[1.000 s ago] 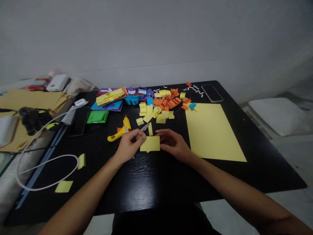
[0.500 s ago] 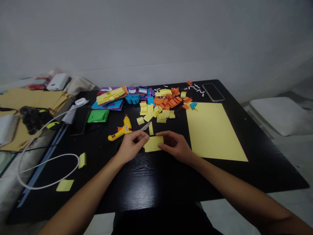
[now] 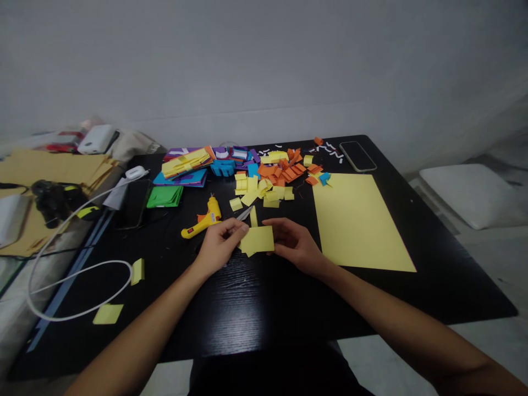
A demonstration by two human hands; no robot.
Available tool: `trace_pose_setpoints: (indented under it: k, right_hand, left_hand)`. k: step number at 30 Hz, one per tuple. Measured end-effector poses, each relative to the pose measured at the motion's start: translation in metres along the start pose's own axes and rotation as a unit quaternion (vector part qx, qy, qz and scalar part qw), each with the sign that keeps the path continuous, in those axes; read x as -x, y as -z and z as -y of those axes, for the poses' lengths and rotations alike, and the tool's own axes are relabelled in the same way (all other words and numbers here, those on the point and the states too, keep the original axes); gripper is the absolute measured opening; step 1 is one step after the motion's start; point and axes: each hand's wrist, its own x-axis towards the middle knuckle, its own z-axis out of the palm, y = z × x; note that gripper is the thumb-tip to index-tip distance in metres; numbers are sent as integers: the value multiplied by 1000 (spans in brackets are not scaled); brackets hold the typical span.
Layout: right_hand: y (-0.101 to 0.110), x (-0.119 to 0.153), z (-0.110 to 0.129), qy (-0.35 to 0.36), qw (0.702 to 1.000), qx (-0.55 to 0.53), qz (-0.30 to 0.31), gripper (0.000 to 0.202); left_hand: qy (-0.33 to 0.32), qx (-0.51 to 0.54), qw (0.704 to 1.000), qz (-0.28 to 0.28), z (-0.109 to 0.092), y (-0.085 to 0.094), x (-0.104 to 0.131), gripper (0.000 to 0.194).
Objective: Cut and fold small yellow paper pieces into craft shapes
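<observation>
Above the front half of the black table, my left hand (image 3: 223,242) pinches small yellow paper pieces (image 3: 258,239) between thumb and fingers. At least two pieces overlap there, with a corner of one showing under the front one. My right hand (image 3: 297,246) curls around their right edge, its thumb tip partly hidden behind the paper. Just beyond the pieces lies a narrow yellow paper strip (image 3: 253,216). Scissors (image 3: 245,214) show only their blades beside it, near my left fingers. Left of these rests a yellow glue gun (image 3: 206,218).
Folded yellow pieces (image 3: 264,191) and orange pieces (image 3: 289,171) are heaped at the back. A large yellow sheet (image 3: 361,225) and a phone (image 3: 358,156) lie to the right. Green paper (image 3: 165,196), a white cable (image 3: 78,269) and a yellow scrap (image 3: 108,314) are on the left.
The yellow pieces have tilted and separated slightly, so a lower corner shows beneath the front one. My right thumb has slipped from the front of the paper to behind its edge.
</observation>
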Motion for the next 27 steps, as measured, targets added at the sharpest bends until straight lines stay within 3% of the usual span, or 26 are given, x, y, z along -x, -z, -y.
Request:
trace_pose_setpoints:
  k: [5, 8, 11, 14, 17, 22, 27]
  right_hand:
    - [0, -1, -5, 9, 999, 39, -29, 37]
    - [1, -2, -7, 8, 996, 75, -55, 21]
    - [3, -3, -7, 14, 994, 87, -70, 19]
    - [4, -3, -9, 5, 991, 93, -94, 23]
    - [4, -2, -12, -8, 985, 138, -102, 22]
    - [3, -1, -13, -10, 985, 143, -91, 24]
    - [2, -1, -9, 6, 977, 184, -107, 25]
  left_hand:
    - [-48, -76, 996, 22, 0, -1, 1, 29]
    - [-115, -157, 978, 68, -4, -1, 5, 27]
    - [-181, -212, 956, 93, -9, -1, 9, 23]
    - [-212, -236, 942, 107, -11, -3, 14, 45]
    - [-215, -243, 939, 118, -12, -8, 18, 61]
    - [-184, -223, 955, 65, -10, -11, 18, 33]
    - [-152, -190, 963, 113, -12, -12, 18, 54]
